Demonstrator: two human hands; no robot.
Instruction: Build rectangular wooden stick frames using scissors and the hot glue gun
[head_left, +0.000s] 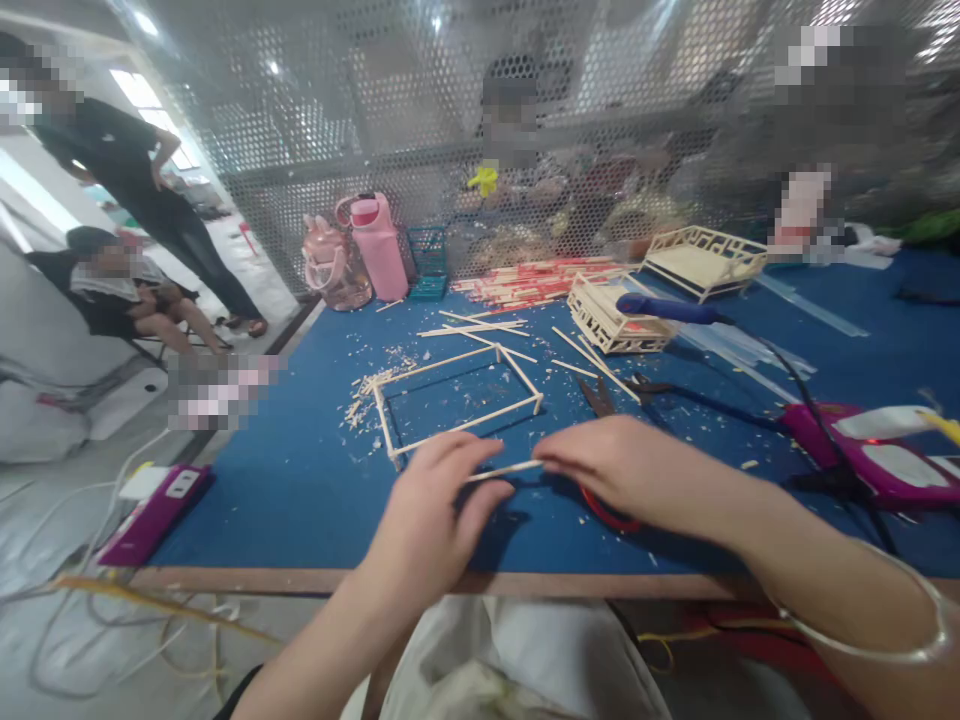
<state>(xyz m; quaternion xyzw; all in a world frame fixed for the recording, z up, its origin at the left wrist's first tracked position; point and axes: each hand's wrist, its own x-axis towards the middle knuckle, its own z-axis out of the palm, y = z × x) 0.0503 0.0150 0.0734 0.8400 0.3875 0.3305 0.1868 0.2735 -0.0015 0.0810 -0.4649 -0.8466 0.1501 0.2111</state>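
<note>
A thin wooden stick [513, 469] spans the gap between my two hands, just above the near part of the table. My left hand [431, 510] pinches its left end between thumb and fingers. At the other end, the fingertips of my right hand [626, 465] are closed on it. Beyond my left hand lies a rectangular frame of sticks [466, 425] with short posts at its corners. Scissors [598, 396] with red handles lie partly hidden under my right hand. Farther right are pliers [712, 400] with blue handles.
Small wooden slatted models [622, 325] stand at the back right, a blue glue gun [667, 308] against one. Red-tipped sticks [532, 283] are piled near the mesh panel. Pink bottles [381, 250] stand back left. Magenta power strips [161, 515] lie at both sides. People are nearby.
</note>
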